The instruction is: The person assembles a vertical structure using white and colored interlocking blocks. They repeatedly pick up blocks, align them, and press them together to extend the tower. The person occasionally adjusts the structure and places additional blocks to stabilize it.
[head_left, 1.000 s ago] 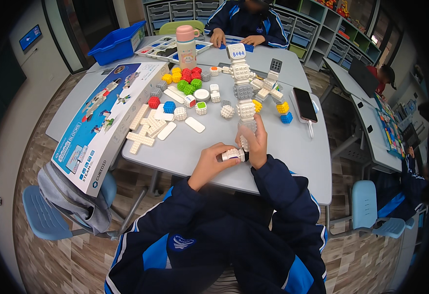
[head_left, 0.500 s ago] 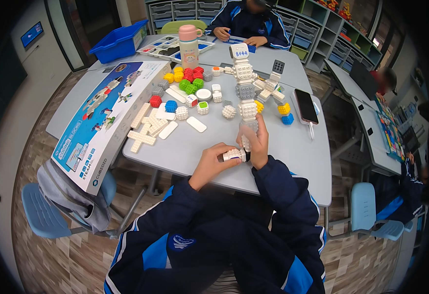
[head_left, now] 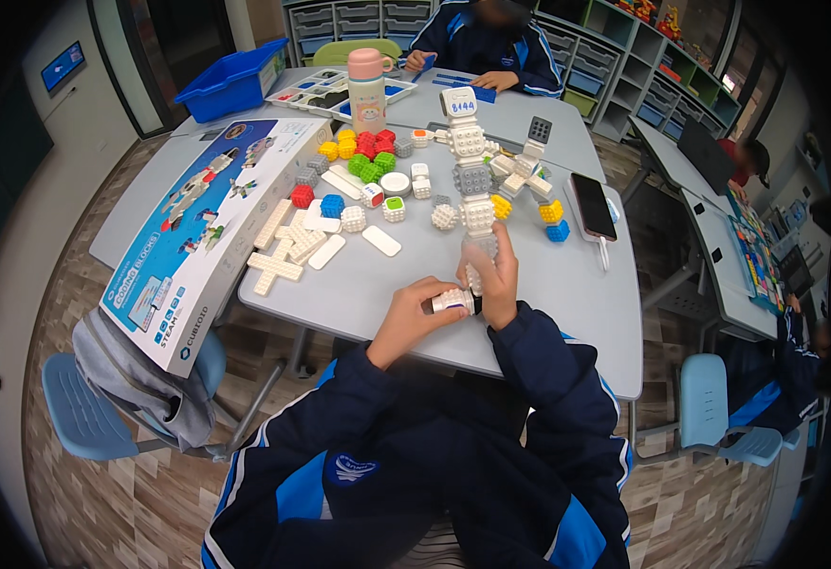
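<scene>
A long column of white and grey studded building blocks (head_left: 473,178) rises in front of me, topped by a white block with blue markings. My right hand (head_left: 499,284) is closed around its lower end. Pinched in the fingers of my left hand (head_left: 409,321) is a white studded block (head_left: 452,301), close against the column's bottom end and my right hand. My fingers hide whether the two are joined. To the right of the column stands a smaller build of white and grey pieces (head_left: 522,173), with a yellow block (head_left: 550,211) and a blue block (head_left: 557,230) by it.
Loose coloured blocks (head_left: 371,168) and white beams (head_left: 283,248) lie left of the column. A large box (head_left: 207,223) leans along the left edge. Farther back stand a pink-topped bottle (head_left: 367,95) and a blue bin (head_left: 230,85). A phone (head_left: 593,206) lies right. Another person works across the table.
The column's top has shifted slightly left. My hands stay nearly in place. Across the table, the other person's hand has moved up with a blue piece.
</scene>
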Tool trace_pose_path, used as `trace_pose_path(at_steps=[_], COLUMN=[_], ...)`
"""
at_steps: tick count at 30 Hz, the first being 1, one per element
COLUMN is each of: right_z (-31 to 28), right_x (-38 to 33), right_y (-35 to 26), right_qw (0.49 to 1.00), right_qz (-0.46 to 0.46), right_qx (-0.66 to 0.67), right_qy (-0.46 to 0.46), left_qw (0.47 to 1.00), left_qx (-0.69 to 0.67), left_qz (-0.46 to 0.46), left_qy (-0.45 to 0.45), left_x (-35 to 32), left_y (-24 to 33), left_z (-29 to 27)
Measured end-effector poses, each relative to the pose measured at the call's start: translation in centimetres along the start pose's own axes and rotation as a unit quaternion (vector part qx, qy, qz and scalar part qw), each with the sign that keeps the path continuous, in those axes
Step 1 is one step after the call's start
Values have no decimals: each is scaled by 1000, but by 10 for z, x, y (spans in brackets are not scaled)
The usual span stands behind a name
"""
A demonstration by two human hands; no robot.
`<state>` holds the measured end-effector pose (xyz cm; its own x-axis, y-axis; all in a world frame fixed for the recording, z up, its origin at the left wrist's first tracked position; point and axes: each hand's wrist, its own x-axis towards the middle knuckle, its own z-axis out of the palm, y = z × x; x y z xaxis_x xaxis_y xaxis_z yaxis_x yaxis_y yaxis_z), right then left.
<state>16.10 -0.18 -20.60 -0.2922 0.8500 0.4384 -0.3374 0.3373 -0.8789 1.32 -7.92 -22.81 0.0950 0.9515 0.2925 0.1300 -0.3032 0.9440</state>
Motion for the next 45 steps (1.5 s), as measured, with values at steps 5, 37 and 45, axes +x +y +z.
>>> trace_pose_path(at_steps=[5,37,45], right_z=[1,-66,-91], right_x=[-2,34,30], right_y=[1,-53,-72], right_qw=[1000,955,964], right_qz=[-10,52,87], right_qx=[-8,292,252], right_qy=[2,33,-1], left_qw=[1000,959,951], left_qx=[17,189,209], left_qz=[1,200,197], left_qy=[4,61,111], left_x=[-1,259,227], left_y=[0,-14,2], left_z=[1,43,60])
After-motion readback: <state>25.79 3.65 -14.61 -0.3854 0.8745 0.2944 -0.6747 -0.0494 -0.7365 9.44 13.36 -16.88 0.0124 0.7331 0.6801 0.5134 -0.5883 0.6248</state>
